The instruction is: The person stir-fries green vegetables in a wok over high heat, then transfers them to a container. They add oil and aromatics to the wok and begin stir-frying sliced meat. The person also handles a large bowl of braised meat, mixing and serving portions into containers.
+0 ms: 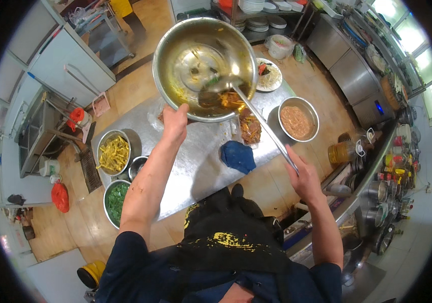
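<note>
My left hand (176, 123) grips the near left rim of a large stainless steel bowl (191, 49), which is tilted above a metal table (185, 166). In my right hand (303, 172) is the handle of a metal ladle (263, 123), whose head lies inside the bowl by some sauced food (231, 99). Just below the bowl's lower right rim, a clear container of sauced food (250, 128) stands on the table. A folded blue cloth (238, 156) lies near it. To the right is a metal bowl of raw-looking sliced meat (297, 120).
Bowls of yellow-green strips (113, 153) and chopped greens (115, 200) stand at the table's left end. A white plate of food (269, 75) sits at the far right corner. A steel counter with pots (377, 191) runs along the right. A person in yellow (123, 9) is beyond the doorway.
</note>
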`<state>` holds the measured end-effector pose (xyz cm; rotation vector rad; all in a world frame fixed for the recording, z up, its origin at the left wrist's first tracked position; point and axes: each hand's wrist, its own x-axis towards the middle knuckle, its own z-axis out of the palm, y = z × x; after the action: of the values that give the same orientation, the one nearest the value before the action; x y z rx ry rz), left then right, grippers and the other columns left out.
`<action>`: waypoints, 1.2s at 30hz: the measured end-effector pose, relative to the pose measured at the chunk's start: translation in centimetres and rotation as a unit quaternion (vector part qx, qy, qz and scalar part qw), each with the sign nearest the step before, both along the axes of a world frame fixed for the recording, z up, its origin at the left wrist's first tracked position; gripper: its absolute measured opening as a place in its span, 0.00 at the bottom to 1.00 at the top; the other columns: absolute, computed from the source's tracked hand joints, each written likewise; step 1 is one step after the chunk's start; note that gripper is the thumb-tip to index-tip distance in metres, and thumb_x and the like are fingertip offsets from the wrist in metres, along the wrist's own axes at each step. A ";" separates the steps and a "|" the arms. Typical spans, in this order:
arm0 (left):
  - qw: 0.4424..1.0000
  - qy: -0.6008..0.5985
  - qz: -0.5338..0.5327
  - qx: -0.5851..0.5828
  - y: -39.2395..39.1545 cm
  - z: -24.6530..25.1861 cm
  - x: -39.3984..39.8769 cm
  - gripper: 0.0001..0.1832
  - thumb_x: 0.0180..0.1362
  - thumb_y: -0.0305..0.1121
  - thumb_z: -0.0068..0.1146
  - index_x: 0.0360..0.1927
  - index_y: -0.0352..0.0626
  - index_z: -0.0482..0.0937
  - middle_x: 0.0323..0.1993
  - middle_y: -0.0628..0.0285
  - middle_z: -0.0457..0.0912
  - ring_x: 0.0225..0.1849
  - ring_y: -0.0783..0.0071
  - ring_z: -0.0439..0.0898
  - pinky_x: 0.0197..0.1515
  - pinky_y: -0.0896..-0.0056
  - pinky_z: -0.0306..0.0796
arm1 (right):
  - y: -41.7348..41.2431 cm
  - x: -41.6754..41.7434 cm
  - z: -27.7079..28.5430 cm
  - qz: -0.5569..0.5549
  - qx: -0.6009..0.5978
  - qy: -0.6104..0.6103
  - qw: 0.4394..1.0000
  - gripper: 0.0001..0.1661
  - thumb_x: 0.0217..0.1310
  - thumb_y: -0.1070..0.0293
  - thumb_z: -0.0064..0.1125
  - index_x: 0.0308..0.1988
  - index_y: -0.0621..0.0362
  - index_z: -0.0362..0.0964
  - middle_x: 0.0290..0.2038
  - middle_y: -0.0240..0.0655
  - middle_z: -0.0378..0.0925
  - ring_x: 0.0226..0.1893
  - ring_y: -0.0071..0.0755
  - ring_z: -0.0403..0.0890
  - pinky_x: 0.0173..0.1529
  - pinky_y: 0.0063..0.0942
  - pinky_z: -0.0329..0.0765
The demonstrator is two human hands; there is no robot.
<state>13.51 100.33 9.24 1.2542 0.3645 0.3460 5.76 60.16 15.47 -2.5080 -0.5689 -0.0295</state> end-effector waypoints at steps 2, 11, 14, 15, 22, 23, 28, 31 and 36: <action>0.999 -0.014 0.029 0.043 -1.2 -2.0 0.2 0.26 0.57 0.18 0.49 0.62 0.28 0.67 0.55 0.48 0.78 0.52 0.63 0.81 0.55 0.64 0.75 | -3.4 -1.1 0.3 -0.006 -0.059 0.021 0.998 0.32 0.65 0.71 0.61 0.68 0.46 0.68 0.37 0.52 0.79 0.35 0.62 0.80 0.39 0.47 0.77; 0.964 -0.082 0.068 0.245 -11.7 -2.9 -4.3 0.38 0.56 0.16 0.47 0.73 0.30 0.54 0.65 0.42 0.70 0.66 0.57 0.71 0.69 0.65 0.63 | -7.8 -0.8 -2.0 -0.030 0.035 0.017 0.999 0.32 0.63 0.72 0.62 0.66 0.44 0.71 0.34 0.50 0.77 0.33 0.59 0.80 0.37 0.47 0.76; 0.971 -0.068 0.083 0.212 -13.5 -4.0 -4.3 0.40 0.58 0.17 0.47 0.75 0.30 0.49 0.68 0.40 0.66 0.70 0.56 0.67 0.72 0.64 0.59 | -9.2 -1.7 -4.5 -0.025 -0.022 0.035 0.999 0.33 0.64 0.71 0.62 0.67 0.43 0.70 0.33 0.52 0.76 0.32 0.60 0.80 0.37 0.48 0.76; 0.973 -0.065 0.094 0.199 -13.9 -4.6 -4.2 0.40 0.58 0.17 0.47 0.75 0.29 0.49 0.68 0.40 0.65 0.70 0.55 0.67 0.72 0.64 0.58 | -9.8 -2.4 -4.5 -0.023 -0.043 0.035 0.998 0.33 0.64 0.70 0.61 0.67 0.42 0.70 0.32 0.51 0.76 0.31 0.61 0.80 0.37 0.48 0.77; 0.933 -0.033 0.172 0.314 -15.0 -5.8 -2.2 0.40 0.58 0.19 0.48 0.75 0.29 0.50 0.71 0.41 0.62 0.73 0.49 0.63 0.74 0.60 0.56 | -13.2 -4.4 -1.6 -0.033 -0.093 0.045 0.994 0.35 0.63 0.70 0.62 0.68 0.43 0.69 0.34 0.50 0.78 0.31 0.59 0.81 0.37 0.45 0.79; 0.928 -0.051 0.186 0.319 -14.6 -5.9 -1.8 0.40 0.58 0.19 0.48 0.75 0.29 0.50 0.71 0.41 0.62 0.73 0.50 0.64 0.73 0.60 0.56 | -13.7 -4.4 -1.6 -0.031 -0.072 0.058 0.995 0.35 0.63 0.71 0.62 0.69 0.44 0.68 0.34 0.50 0.79 0.31 0.58 0.82 0.37 0.44 0.79; 0.935 -0.017 0.214 0.281 -12.6 -4.4 -2.0 0.37 0.59 0.19 0.49 0.73 0.29 0.54 0.67 0.41 0.67 0.67 0.53 0.69 0.72 0.61 0.58 | -13.8 -4.9 -2.4 -0.078 0.256 0.289 0.919 0.32 0.71 0.73 0.55 0.71 0.56 0.63 0.31 0.35 0.80 0.21 0.22 0.74 0.24 0.25 0.72; 0.966 -0.018 0.180 0.182 -9.5 -4.7 -4.4 0.33 0.60 0.21 0.53 0.70 0.29 0.58 0.62 0.43 0.72 0.62 0.55 0.73 0.68 0.63 0.63 | -10.7 -6.1 -1.5 -0.146 0.385 0.420 0.809 0.30 0.75 0.72 0.50 0.72 0.60 0.60 0.25 0.27 0.70 0.15 0.15 0.63 0.17 0.16 0.61; 0.970 0.131 0.153 -0.133 -5.4 -5.0 -13.7 0.30 0.62 0.24 0.55 0.66 0.28 0.61 0.60 0.45 0.72 0.59 0.47 0.76 0.54 0.36 0.77 | -7.2 -7.7 -1.3 -0.104 0.439 0.478 0.753 0.31 0.76 0.69 0.49 0.73 0.60 0.57 0.24 0.26 0.69 0.15 0.16 0.64 0.16 0.18 0.62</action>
<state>-0.23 94.96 4.23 0.9793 0.8108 0.3790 -1.96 52.96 14.18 -1.3442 0.1687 0.6997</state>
